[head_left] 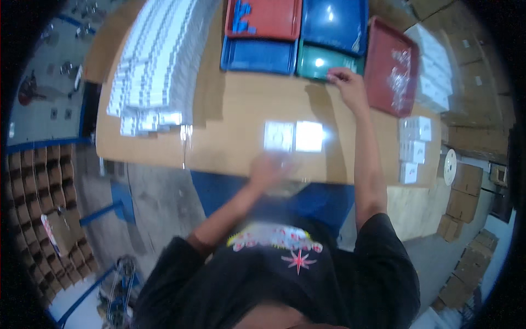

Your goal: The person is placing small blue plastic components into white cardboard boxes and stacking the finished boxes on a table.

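Left white piece: lies flat [279,136] on the bench [241,148], mid-length and nearer the near edge; nearly square, its sides roughly in line with the bench's edges.
Right white piece: flat just beside it [309,136], slightly longer from near edge to far edge, pointing the same way.
Left hand: blurred at the near edge [269,172], just nearside of the left white piece; its grip I cannot tell.
Right hand: at the green tray's [308,59] near rim [345,81], fingers bent inward; whether the grip holds anything I cannot tell.
Left side: a long white stack [150,71] runs from the far edge toward the near left corner.
Right side: small white boxes [412,151] stand by the near right corner.
Room: bare brown surface spans both sides of the white pieces.
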`<state>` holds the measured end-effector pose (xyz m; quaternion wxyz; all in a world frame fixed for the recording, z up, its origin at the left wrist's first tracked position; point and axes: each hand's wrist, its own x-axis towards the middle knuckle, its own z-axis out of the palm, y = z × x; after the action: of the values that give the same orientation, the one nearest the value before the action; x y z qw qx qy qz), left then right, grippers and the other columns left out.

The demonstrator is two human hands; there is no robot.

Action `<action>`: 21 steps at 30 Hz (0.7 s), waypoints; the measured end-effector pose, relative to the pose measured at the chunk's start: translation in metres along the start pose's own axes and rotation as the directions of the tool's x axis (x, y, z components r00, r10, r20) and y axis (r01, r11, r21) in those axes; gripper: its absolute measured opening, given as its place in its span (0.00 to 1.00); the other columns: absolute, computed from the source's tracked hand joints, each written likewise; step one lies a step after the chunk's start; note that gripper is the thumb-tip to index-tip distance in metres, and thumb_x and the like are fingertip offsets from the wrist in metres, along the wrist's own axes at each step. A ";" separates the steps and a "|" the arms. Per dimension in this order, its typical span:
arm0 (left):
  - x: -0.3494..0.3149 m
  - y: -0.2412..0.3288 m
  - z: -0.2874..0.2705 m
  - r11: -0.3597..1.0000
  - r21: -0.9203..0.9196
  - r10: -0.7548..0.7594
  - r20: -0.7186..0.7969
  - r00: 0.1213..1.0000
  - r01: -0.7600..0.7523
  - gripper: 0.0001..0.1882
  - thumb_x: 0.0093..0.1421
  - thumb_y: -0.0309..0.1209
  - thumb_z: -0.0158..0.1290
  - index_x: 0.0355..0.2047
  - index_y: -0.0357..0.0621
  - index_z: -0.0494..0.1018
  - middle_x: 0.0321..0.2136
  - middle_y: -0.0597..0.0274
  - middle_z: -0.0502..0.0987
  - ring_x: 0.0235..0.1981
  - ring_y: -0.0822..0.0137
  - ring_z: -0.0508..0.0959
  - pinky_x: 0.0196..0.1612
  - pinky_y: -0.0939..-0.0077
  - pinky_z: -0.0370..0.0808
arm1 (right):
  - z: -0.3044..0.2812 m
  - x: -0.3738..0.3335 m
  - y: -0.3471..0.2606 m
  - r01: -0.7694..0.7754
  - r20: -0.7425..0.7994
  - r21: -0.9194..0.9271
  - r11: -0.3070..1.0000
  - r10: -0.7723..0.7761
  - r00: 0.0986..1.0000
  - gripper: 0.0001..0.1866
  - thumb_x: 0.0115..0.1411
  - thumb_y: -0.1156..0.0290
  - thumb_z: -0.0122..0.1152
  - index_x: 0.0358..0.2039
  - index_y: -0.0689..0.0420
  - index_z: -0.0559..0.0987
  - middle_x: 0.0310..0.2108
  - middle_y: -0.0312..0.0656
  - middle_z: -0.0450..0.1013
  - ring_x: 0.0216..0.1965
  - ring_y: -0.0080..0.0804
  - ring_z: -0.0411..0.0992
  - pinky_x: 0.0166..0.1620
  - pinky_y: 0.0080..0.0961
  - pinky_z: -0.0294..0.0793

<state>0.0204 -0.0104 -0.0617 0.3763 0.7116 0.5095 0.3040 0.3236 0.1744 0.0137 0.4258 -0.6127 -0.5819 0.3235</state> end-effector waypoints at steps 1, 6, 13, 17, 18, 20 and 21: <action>0.004 0.005 -0.002 0.999 -0.026 0.021 -0.018 1.000 -0.021 0.19 0.53 0.32 0.72 0.45 0.41 0.82 0.31 0.65 0.81 0.25 0.76 0.73 0.32 0.78 0.75 | 0.004 -0.030 -0.007 -0.050 0.032 -0.001 0.999 0.050 0.998 0.09 0.62 0.76 0.68 0.42 0.64 0.84 0.37 0.37 0.81 0.37 0.21 0.76 0.43 0.20 0.76; 0.014 0.010 -0.008 0.972 -0.213 -0.097 0.013 0.995 0.097 0.20 0.53 0.38 0.72 0.45 0.46 0.82 0.35 0.62 0.83 0.32 0.68 0.82 0.36 0.74 0.78 | 0.042 -0.126 -0.014 -0.322 0.282 0.331 0.887 0.232 0.931 0.12 0.62 0.81 0.64 0.47 0.65 0.81 0.42 0.38 0.80 0.41 0.22 0.77 0.46 0.21 0.77; 0.008 0.011 -0.010 0.960 -0.267 -0.078 0.034 0.996 0.084 0.20 0.53 0.32 0.72 0.46 0.45 0.82 0.35 0.63 0.82 0.30 0.74 0.80 0.30 0.79 0.76 | 0.067 -0.174 -0.029 -0.454 0.415 0.295 0.841 0.315 0.853 0.07 0.62 0.80 0.67 0.41 0.63 0.81 0.36 0.37 0.80 0.38 0.21 0.77 0.40 0.19 0.77; 0.006 0.008 -0.007 0.959 -0.278 -0.048 0.011 0.999 0.049 0.20 0.54 0.33 0.72 0.47 0.45 0.82 0.37 0.61 0.83 0.33 0.73 0.82 0.32 0.78 0.77 | 0.070 -0.171 -0.029 -0.459 0.464 0.195 0.867 0.330 0.822 0.07 0.61 0.78 0.68 0.40 0.63 0.81 0.34 0.36 0.79 0.36 0.20 0.76 0.38 0.20 0.76; 0.005 0.006 -0.007 0.962 -0.269 -0.040 0.017 0.999 0.043 0.20 0.54 0.33 0.72 0.47 0.45 0.81 0.38 0.61 0.83 0.34 0.72 0.82 0.32 0.78 0.77 | 0.071 -0.171 -0.029 -0.427 0.454 0.172 0.888 0.313 0.834 0.07 0.61 0.78 0.68 0.39 0.63 0.81 0.33 0.36 0.79 0.35 0.20 0.76 0.38 0.20 0.76; 0.006 0.008 -0.007 0.965 -0.261 -0.029 0.004 1.000 0.029 0.21 0.54 0.33 0.72 0.47 0.45 0.81 0.38 0.61 0.83 0.34 0.72 0.83 0.33 0.77 0.78 | 0.074 -0.171 -0.032 -0.424 0.453 0.158 0.892 0.316 0.833 0.07 0.61 0.78 0.69 0.39 0.63 0.81 0.33 0.36 0.79 0.35 0.20 0.76 0.38 0.20 0.76; 0.006 0.008 -0.008 0.967 -0.253 -0.017 -0.006 1.000 0.015 0.21 0.54 0.33 0.72 0.47 0.45 0.82 0.38 0.61 0.84 0.34 0.72 0.83 0.33 0.77 0.78 | 0.077 -0.171 -0.034 -0.423 0.450 0.145 0.894 0.322 0.833 0.07 0.61 0.78 0.69 0.39 0.63 0.81 0.33 0.36 0.79 0.35 0.20 0.75 0.38 0.20 0.76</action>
<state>0.0199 -0.0049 -0.0502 0.4645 0.6523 0.4738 0.3664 0.2208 0.0154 -0.0053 0.2911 -0.5765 -0.4841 0.5904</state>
